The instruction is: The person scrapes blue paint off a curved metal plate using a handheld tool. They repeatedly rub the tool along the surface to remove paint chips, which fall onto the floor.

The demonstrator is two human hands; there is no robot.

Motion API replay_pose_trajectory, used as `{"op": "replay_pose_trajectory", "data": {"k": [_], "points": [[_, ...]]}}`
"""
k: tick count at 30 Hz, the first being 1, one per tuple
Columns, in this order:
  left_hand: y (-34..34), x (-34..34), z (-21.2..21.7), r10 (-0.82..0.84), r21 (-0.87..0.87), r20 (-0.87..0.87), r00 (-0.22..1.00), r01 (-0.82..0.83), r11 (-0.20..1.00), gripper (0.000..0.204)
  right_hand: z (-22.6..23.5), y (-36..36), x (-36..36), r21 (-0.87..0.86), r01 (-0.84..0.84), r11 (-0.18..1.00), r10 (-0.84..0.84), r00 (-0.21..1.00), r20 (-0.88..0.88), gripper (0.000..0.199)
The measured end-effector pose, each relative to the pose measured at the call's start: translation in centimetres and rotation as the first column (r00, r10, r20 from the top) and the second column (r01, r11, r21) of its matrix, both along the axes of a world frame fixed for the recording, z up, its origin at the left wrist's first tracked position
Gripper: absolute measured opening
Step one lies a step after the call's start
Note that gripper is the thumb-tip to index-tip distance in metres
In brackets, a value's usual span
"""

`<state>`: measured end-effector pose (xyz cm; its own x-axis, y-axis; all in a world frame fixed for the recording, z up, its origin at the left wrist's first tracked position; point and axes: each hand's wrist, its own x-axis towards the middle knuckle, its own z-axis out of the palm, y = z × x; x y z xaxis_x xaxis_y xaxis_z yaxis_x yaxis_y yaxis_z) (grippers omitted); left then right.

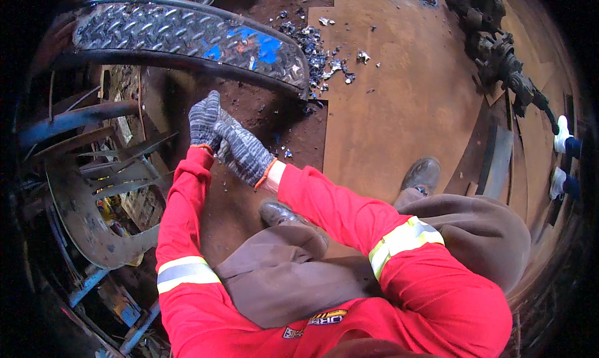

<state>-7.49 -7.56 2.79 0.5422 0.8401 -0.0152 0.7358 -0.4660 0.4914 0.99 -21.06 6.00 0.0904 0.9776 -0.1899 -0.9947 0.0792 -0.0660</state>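
Both my hands wear grey knitted gloves with orange cuffs, below red sleeves with reflective bands. My left hand (203, 122) points upward with its fingers together. My right hand (243, 152) lies across the left hand's wrist and pinches the left glove near its cuff. Neither hand holds any other object. Both hands hover over the rusty floor, just below a curved diamond-pattern metal plate (187, 36) with blue paint patches.
Scrap metal blades and bars (106, 164) are piled at the left. Broken glass shards (318, 52) are scattered on the rusty steel floor (399, 108). Dark machine parts (499, 52) lie at the upper right. Another person's white shoes (561, 133) show at the right edge. My boots (421, 174) stand below.
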Motion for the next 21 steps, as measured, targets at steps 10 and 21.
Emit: {"op": "replay_pose_trajectory", "data": {"k": [10, 21], "points": [[11.2, -5.8, 1.9, 0.146, 0.374, -0.698, 0.701, 0.183, 0.909, 0.037, -3.7, -4.0, 0.1, -0.003, -0.387, 0.922, 0.386, 0.918, -0.091, 0.032], [7.1, -4.1, -3.9, -0.14, 0.048, -0.721, 0.679, 0.251, 0.967, 0.04, -11.3, 3.6, 16.8, -0.032, 0.604, 0.797, 0.251, -0.282, 0.926, 0.025]]}}
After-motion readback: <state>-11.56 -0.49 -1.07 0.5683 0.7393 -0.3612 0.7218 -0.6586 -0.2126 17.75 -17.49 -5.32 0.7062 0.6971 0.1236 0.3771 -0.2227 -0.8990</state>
